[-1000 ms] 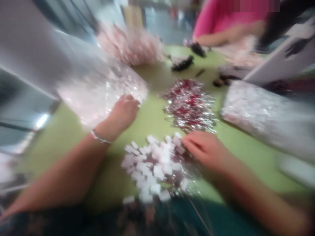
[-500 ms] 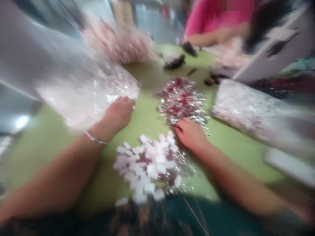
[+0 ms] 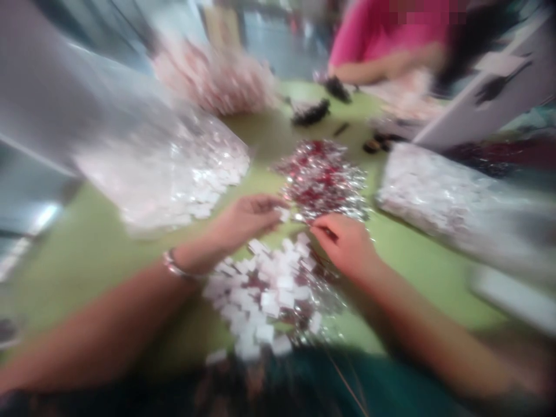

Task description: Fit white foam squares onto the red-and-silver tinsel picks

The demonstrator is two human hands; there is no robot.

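My left hand (image 3: 249, 219) pinches a small white card tag (image 3: 284, 214) between thumb and fingers, just left of a pile of shiny silver and red pieces (image 3: 324, 174). Facing it, my right hand (image 3: 343, 238) is closed in a pinch at the near edge of that pile. What its fingertips hold is too small and blurred to name. Closer to my body lies a heap of white square tags (image 3: 269, 289), with silvery and dark red bits among and beside them. A clear bag of white tags (image 3: 208, 168) lies open-sided to the left of the pile.
Another filled clear bag (image 3: 434, 185) lies at the right, beside a white block (image 3: 512, 295). Dark bundles (image 3: 310, 113) and a pinkish bagged heap (image 3: 217, 81) are farther back on the green table (image 3: 417, 272). Across it, a person in a pink top (image 3: 391, 35) works.
My left hand has moved right, away from the bag's edge to near my right hand, with a white tag now showing in its fingers. My right hand has barely moved.
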